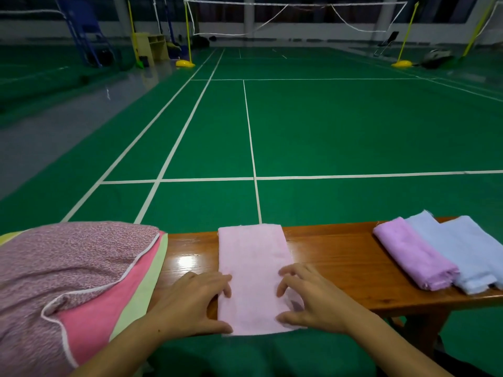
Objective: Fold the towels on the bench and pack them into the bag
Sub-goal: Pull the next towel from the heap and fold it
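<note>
A pale pink towel (pixel 253 257) lies folded into a long strip across the wooden bench (pixel 337 254), its near end at the front edge. My left hand (pixel 196 297) rests at the towel's near left edge with the fingertips on the cloth and the thumb along the near corner. My right hand (pixel 307 292) hovers arched over the near right part, fingertips and thumb touching the cloth. A folded purple towel (pixel 413 257) and a folded light blue towel (pixel 462 254) lie side by side at the bench's right end. A floral pink bag (pixel 62 270) with pink and green layers sits at the left end.
Beyond the bench stretches a green badminton court (pixel 313 126) with white lines. A net (pixel 296 17) on yellow posts, a blue umpire chair (pixel 84 31) and a yellow cabinet (pixel 152 46) stand far back. The bench's leg (pixel 419 330) shows at lower right.
</note>
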`<state>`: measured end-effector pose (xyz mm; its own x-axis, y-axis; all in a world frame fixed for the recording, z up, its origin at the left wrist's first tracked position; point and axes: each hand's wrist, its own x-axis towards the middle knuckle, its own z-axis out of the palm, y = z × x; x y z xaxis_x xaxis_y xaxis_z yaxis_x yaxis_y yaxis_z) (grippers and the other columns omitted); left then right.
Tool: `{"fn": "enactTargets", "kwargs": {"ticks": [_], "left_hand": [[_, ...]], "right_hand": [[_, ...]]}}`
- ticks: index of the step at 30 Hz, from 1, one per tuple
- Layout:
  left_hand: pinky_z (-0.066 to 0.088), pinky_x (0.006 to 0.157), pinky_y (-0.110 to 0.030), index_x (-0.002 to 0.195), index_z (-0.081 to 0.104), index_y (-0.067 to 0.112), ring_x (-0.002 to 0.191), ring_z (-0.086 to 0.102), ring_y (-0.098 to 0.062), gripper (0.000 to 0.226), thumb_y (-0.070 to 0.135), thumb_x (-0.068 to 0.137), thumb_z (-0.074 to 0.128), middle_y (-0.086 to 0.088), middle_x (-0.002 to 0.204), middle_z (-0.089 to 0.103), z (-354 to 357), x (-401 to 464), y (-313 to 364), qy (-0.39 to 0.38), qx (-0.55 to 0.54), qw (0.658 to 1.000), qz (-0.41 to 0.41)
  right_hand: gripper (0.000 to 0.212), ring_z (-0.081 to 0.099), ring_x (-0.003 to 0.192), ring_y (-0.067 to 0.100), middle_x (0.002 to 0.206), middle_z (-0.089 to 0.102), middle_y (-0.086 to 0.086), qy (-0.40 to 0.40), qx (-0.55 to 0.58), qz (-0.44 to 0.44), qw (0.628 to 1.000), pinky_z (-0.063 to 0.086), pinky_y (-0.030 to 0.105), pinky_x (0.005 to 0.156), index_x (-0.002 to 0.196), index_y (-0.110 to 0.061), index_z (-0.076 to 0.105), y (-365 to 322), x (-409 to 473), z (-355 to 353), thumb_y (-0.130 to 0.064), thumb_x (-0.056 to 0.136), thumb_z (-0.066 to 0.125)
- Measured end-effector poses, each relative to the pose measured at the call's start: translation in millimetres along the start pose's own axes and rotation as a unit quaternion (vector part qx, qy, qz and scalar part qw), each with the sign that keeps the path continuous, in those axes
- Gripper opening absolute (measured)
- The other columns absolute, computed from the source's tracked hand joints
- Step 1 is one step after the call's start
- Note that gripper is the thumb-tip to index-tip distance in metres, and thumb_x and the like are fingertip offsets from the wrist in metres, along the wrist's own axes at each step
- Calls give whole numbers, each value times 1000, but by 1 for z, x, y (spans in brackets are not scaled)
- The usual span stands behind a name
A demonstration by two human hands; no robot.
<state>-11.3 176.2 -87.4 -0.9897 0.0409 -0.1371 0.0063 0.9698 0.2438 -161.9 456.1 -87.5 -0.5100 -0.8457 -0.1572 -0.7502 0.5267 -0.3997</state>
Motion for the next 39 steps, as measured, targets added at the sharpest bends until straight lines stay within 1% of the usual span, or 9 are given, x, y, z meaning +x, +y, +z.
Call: {"fn": "enactTargets", "kwargs": {"ticks": [3,15,21,24,28,31,33,36,39], "left_hand": [[32,119,-34,123,51,50,150,33,0,67,94,73,57,33,165,26,-1,1,-3,4,9,1000,-3],[43,109,-29,105,65,42,136,48,1,26,64,97,54,24,152,53,9,14,-10,79,36,995,48],[46,107,-27,103,63,41,129,52,5,25,64,97,55,29,141,59,-1,11,-9,96,-46,994,37],[49,101,-26,97,63,40,122,56,5,15,54,94,65,29,128,65,-14,7,-2,108,-134,984,43],[53,94,-32,97,71,33,106,67,-3,4,36,95,73,21,108,74,-28,-2,6,69,-272,960,6],[55,80,-38,95,68,22,87,72,-24,10,30,97,73,4,93,76,-32,-8,13,38,-332,943,-15],[56,74,-43,97,66,18,86,72,-37,9,26,98,71,-3,94,77,-33,-11,16,21,-374,927,-28],[48,70,-33,98,67,23,83,74,-28,5,26,99,70,-9,94,79,-33,-10,15,8,-412,911,-28],[45,68,-22,107,64,11,67,67,-8,15,23,101,70,-5,74,75,-30,-4,22,30,-455,888,-53]], "right_hand": [[50,27,148,4,162,28,-19,-4,-23,-9,1000,38,35,119,124,-44,54,0,-4,5,-75,86,65],[36,34,146,9,161,36,-15,48,-76,-40,995,38,32,117,132,-48,48,3,8,9,-66,101,49],[24,28,148,11,159,38,-14,79,-97,-43,991,36,33,118,118,-38,59,0,16,14,-54,101,52],[18,32,141,4,150,46,-21,81,-23,-48,995,39,30,113,105,-38,58,-3,12,-1,-51,94,56],[15,55,117,-1,121,66,-24,59,133,-15,989,53,37,98,96,-38,59,-13,2,-15,-50,87,60],[17,65,93,10,100,71,-14,40,223,14,974,57,43,85,96,-34,64,-20,-7,-18,-48,88,60],[12,62,79,14,91,70,-6,38,267,17,963,52,40,73,96,-28,64,-23,-11,-18,-39,91,61],[10,51,66,11,73,63,-1,29,341,27,939,40,34,63,97,-18,66,-25,-12,-19,-27,98,61],[20,51,69,12,74,61,-3,45,376,76,922,38,33,66,88,-13,65,-21,-7,-18,-29,99,62]]}}
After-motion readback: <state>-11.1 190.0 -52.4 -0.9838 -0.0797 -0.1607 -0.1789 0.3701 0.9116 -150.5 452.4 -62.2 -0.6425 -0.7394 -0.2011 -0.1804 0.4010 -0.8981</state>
